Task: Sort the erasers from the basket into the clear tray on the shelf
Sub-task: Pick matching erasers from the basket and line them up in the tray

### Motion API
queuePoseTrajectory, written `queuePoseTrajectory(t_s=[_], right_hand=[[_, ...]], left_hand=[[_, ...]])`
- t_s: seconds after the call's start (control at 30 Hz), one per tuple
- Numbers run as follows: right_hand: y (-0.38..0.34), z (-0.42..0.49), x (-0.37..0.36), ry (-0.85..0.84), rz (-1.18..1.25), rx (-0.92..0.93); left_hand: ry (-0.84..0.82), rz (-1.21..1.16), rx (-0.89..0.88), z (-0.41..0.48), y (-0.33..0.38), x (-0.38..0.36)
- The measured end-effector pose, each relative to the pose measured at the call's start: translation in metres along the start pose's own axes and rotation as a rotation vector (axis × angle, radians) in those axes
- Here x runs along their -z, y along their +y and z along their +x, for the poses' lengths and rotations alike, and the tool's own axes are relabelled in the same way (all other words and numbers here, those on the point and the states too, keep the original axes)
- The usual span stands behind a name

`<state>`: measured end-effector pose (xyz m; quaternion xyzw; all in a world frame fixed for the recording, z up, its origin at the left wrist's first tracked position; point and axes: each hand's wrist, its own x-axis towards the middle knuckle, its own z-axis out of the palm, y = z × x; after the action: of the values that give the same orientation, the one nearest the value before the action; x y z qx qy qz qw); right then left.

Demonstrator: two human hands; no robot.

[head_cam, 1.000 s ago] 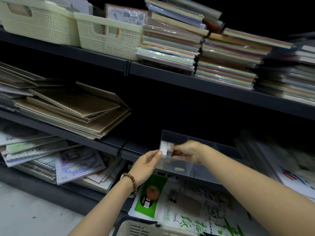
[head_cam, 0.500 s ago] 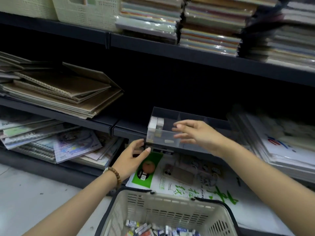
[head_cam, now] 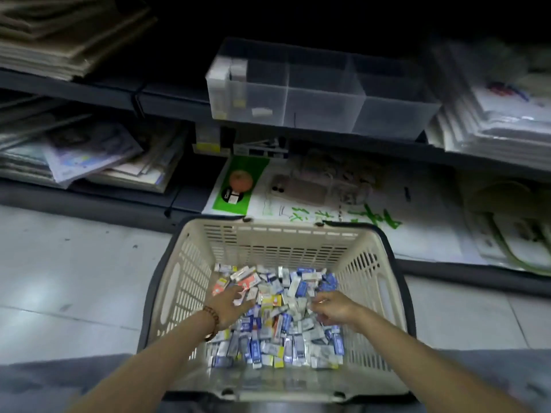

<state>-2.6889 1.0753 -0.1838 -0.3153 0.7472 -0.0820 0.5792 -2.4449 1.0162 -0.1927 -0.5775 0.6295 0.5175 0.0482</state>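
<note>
Head cam: both hands down in basket [head_cam: 190,281], picking step. Left hand [head_cam: 229,305] spread open on erasers [head_cam: 268,329]; right hand [head_cam: 334,308] curled, grip unclear. Tray [head_cam: 322,96] well above/ahead, few erasers at its left end. Next: pinch some, lift to tray.

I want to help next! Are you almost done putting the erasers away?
Not nearly. A few erasers stand in the clear tray's left compartment. Both hands, left and right, are digging in the basket, where a big pile waits.
</note>
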Motion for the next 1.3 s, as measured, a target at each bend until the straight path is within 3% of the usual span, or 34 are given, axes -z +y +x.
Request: queuePoseTrajectory(t_s=[0.1, 0.23, 0.47, 0.57, 0.8, 0.9, 1.03, 1.17, 1.3], right_hand=[[0.035, 0.016, -0.013, -0.013, 0.003, -0.072], [0.060, 0.029, -0.033, -0.057, 0.049, -0.110], [0.055, 0.044, -0.072, -0.302, -0.036, -0.116], [0.041, 0.056, -0.085, -0.264, -0.081, -0.140], [0.041, 0.064, -0.110, 0.000, 0.019, -0.271], [0.041, 0.064, -0.111, 0.004, -0.117, -0.247], [0.038, 0.063, -0.124, 0.026, -0.108, -0.235], [0.037, 0.066, -0.125, 0.006, 0.008, -0.250], [0.033, 0.061, -0.109, -0.144, 0.185, -0.279]], left_hand=[[-0.089, 0.036, 0.061, 0.009, -0.023, -0.023], [-0.158, -0.083, 0.120, 0.021, -0.039, -0.043], [-0.317, -0.086, 0.212, 0.036, -0.058, -0.067], [-0.323, -0.024, 0.174, 0.038, -0.065, -0.069], [-0.289, -0.024, 0.144, 0.038, -0.072, -0.073], [-0.280, -0.036, 0.170, 0.038, -0.071, -0.073], [-0.279, -0.046, 0.185, 0.039, -0.070, -0.075], [-0.294, -0.046, 0.186, 0.038, -0.070, -0.074], [-0.314, -0.006, 0.150, 0.037, -0.065, -0.069]])
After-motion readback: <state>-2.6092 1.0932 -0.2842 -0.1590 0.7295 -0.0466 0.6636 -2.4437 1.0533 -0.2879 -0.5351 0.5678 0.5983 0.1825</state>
